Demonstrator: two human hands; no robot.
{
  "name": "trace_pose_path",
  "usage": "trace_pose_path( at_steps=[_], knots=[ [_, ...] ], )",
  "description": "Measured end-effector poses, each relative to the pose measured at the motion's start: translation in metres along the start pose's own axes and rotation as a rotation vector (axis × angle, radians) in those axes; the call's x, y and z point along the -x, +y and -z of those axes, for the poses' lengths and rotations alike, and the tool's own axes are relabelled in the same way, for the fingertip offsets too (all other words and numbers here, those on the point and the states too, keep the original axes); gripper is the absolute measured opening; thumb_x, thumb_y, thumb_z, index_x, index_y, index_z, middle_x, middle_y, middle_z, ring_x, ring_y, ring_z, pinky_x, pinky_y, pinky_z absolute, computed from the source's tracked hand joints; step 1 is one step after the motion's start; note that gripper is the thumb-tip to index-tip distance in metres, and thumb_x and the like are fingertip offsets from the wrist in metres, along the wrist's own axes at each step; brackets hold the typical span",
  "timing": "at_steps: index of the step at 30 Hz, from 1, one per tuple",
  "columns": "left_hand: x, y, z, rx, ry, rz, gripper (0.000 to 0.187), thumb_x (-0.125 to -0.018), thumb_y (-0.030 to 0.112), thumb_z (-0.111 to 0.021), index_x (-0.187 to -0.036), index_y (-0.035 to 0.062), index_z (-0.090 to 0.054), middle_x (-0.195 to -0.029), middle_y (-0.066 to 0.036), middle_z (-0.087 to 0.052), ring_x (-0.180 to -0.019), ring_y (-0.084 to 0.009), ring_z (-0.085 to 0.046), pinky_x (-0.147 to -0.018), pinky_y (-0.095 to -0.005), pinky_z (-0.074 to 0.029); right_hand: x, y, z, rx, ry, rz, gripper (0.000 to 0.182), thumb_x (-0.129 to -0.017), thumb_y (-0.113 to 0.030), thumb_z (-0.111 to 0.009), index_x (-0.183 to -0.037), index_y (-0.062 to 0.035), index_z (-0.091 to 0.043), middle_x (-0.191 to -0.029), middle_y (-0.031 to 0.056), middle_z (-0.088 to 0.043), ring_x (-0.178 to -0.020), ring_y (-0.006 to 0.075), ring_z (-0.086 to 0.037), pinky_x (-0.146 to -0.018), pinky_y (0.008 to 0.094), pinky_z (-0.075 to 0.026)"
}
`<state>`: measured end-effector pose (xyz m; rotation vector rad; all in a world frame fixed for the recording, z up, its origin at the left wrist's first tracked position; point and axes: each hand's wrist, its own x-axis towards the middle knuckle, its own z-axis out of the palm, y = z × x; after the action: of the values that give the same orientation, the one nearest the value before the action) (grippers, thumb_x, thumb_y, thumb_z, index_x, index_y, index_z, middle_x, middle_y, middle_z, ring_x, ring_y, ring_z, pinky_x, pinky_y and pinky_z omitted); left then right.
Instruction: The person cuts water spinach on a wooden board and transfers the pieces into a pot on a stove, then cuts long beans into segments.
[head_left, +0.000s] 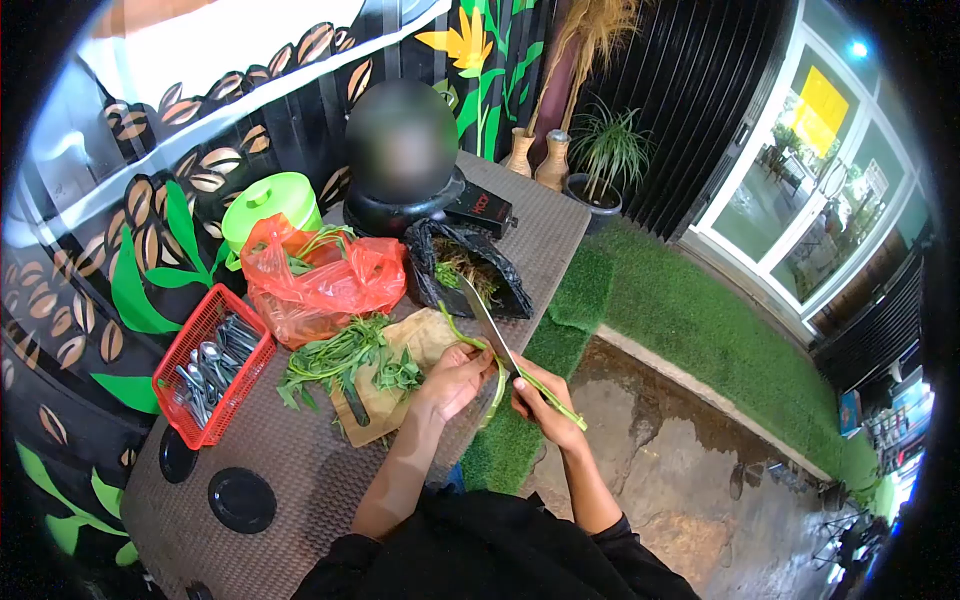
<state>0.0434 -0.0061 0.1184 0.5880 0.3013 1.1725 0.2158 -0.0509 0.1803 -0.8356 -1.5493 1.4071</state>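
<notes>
My left hand (458,380) is closed, its fingertips pinching a long green vegetable stem (450,324) over the table's near edge. My right hand (545,405) grips a knife (484,312), with its blade pointing up and away, close beside the left fingertips. Part of the green stalk runs along the right hand, and a pale strip dangles between the two hands. Left of my hands, a wooden cutting board (425,335) lies partly under a pile of leafy greens (345,362). The knife's handle is hidden in my right fist.
Beyond the board sit a red plastic bag (320,290) of greens and a black plastic bag (500,275) holding roots and trimmings. A red basket (262,352) of cutlery, a lime-green container (268,205) and a black ashtray-like dish (242,500) are on the woven table (300,545).
</notes>
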Motion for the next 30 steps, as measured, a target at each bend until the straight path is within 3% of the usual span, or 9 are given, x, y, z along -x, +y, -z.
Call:
trace_pose_path(
  at_steps=[7,16,30],
  knots=[
    [0.001,0.000,0.000,0.034,0.006,-0.010,0.009,-0.084,0.007,-0.063,-0.093,0.0034,-0.064,-0.093,-0.005,-0.065,-0.090,-0.0127,-0.056,-0.084,-0.0264,-0.041,0.003,0.008,-0.001,0.079,0.044,-0.030,0.041,-0.094,-0.015,-0.048,-0.134,-0.0100,-0.045,-0.066,-0.0047,-0.039,-0.053,0.0041,-0.032,-0.047,0.0193,-0.028],
    [0.004,0.008,-0.008,-0.104,-0.015,-0.057,0.012,-0.082,0.004,-0.064,-0.094,0.0009,-0.063,-0.092,-0.006,-0.065,-0.085,-0.0115,-0.058,-0.078,-0.0242,-0.045,0.002,0.004,-0.005,0.047,0.031,-0.015,0.041,-0.093,-0.013,-0.049,-0.133,-0.0070,-0.045,-0.066,-0.0055,-0.038,-0.054,0.0041,-0.032,-0.047,0.0193,-0.028],
    [0.009,0.027,-0.010,-0.134,-0.008,-0.071,0.019,-0.083,0.002,-0.062,-0.101,0.0007,-0.055,-0.097,-0.009,-0.063,-0.091,-0.0189,-0.061,-0.083,-0.0308,-0.050,0.003,0.008,0.000,-0.044,0.008,-0.037,0.040,-0.094,-0.019,-0.047,-0.132,-0.0046,-0.045,-0.061,-0.0025,-0.042,-0.051,0.0049,-0.037,-0.045,0.0196,-0.030]
  ],
)
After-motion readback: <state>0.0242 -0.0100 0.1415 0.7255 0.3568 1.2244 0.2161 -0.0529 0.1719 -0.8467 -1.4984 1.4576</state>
